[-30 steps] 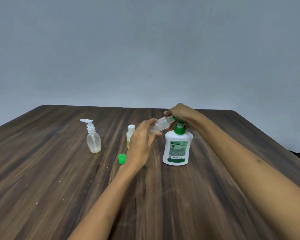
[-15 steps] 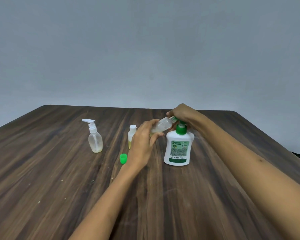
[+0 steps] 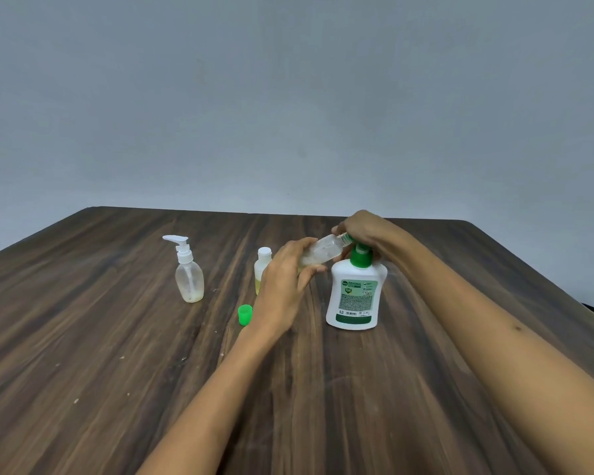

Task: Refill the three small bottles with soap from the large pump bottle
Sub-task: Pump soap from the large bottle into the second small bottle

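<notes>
A large white pump bottle (image 3: 355, 296) with a green collar stands upright on the wooden table (image 3: 117, 337). My right hand (image 3: 364, 229) rests over its pump head, fingers curled down on it. My left hand (image 3: 283, 286) grips a small clear bottle (image 3: 323, 252), tilted with its uncapped neck up at the pump's spout. A small bottle with a white cap (image 3: 263, 269) and yellowish liquid stands just behind my left hand. A clear small pump bottle (image 3: 187, 272) stands further left.
A loose green cap (image 3: 245, 314) lies on the table beside my left wrist. The table's far edge meets a plain grey wall. Its right edge runs close past my right forearm.
Both hands and the bottles stay nearly where they were; the view has shifted slightly. The clear bottle remains held at the spout.
</notes>
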